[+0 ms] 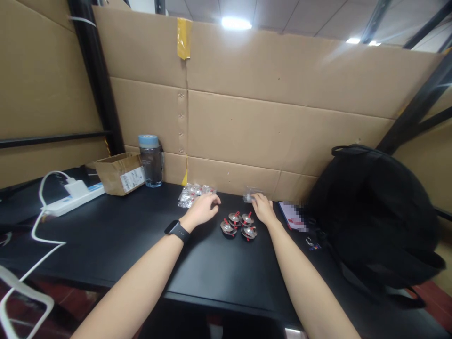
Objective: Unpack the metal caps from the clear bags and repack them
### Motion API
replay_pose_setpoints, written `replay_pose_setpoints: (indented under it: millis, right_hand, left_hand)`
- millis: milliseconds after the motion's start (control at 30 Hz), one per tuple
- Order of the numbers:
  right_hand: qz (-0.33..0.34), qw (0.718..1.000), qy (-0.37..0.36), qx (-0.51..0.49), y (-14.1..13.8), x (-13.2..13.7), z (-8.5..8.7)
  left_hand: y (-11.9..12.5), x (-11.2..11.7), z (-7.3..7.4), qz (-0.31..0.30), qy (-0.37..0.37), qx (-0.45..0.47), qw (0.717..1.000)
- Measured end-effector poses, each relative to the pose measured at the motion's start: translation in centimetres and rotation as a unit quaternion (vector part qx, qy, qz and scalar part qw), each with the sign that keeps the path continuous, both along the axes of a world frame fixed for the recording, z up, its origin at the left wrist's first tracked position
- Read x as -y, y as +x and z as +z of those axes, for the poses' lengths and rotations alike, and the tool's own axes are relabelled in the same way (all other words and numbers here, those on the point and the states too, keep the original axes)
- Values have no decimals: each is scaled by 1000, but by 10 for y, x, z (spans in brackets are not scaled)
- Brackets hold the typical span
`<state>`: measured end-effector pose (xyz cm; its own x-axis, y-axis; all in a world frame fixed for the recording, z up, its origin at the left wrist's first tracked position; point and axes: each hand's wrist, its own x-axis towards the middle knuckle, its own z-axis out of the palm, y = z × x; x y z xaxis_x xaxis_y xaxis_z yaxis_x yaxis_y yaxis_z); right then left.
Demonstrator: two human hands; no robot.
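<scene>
Several small metal hand cymbals (234,217) with red loops lie in paired stacks on the black table, between my two hands. My left hand (202,210), with a black watch on the wrist, is held to their left, fingers bent and thumb apart, with nothing in it. Just behind it are clear plastic packets (192,194) with metal and red pieces inside. At the back of the table, my right hand (263,208) has its fingertips on a clear plastic bag (249,194) and appears to pinch it. The exact grip is partly hidden.
To the left are a power strip (67,203) with a white cable, a cardboard box (119,173) and a water bottle (151,161). A notepad (292,216), a keyring (312,244) and a large black bag (374,221) occupy the right. A cardboard wall (247,127) closes off the back.
</scene>
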<state>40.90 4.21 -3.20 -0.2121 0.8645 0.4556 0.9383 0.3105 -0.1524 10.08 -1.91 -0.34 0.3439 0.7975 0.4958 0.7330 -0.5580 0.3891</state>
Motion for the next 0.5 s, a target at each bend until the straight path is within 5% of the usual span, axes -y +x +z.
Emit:
replay_pose_setpoints:
  millis: [167, 333, 500]
  right_hand:
    - [16, 997, 56, -42, 0, 5, 6]
    - [26, 993, 74, -83, 1, 13, 16]
    - [44, 987, 76, -137, -8, 27, 34]
  left_hand:
    - [-52, -9, 3, 185, -69, -137, 971]
    - [-80, -12, 6, 166, -196, -171, 951]
    - [-74, -9, 13, 138, -189, -169, 957]
